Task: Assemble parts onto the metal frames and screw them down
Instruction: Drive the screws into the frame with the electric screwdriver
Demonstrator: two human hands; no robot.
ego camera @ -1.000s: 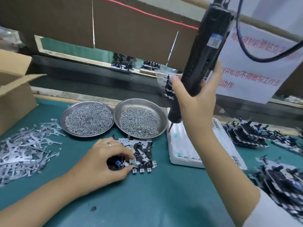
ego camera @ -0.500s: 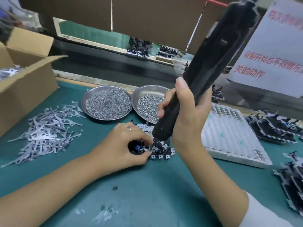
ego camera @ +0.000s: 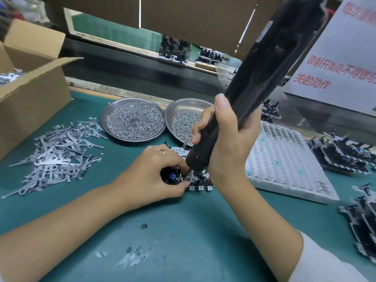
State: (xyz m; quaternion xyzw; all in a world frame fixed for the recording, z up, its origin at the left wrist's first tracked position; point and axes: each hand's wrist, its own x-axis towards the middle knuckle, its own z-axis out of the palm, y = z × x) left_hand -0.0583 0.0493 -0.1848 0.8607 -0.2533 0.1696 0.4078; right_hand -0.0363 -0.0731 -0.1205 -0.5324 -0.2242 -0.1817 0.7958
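A metal frame (ego camera: 200, 181) with black parts and a small blue piece lies on the green mat in front of me. My left hand (ego camera: 151, 177) pinches its left end, fingers curled over the blue piece. My right hand (ego camera: 227, 143) grips a black electric screwdriver (ego camera: 262, 64), tilted to the right at the top. Its tip stands on the frame just right of my left fingers. Two steel dishes of screws (ego camera: 134, 121) (ego camera: 183, 123) sit just behind the frame. A heap of flat grey metal levers (ego camera: 55, 153) lies to the left.
An open cardboard box (ego camera: 30, 90) stands at the far left. A white plastic tray (ego camera: 284, 163) lies right of the frame, with assembled frames (ego camera: 341, 155) (ego camera: 364, 220) beyond it at the right edge. A conveyor runs along the back, and a paper notice (ego camera: 341, 58) hangs at the upper right.
My right hand brought the screwdriver down from above the tray onto the frame. My left hand kept its hold on the frame. The camera moved closer.
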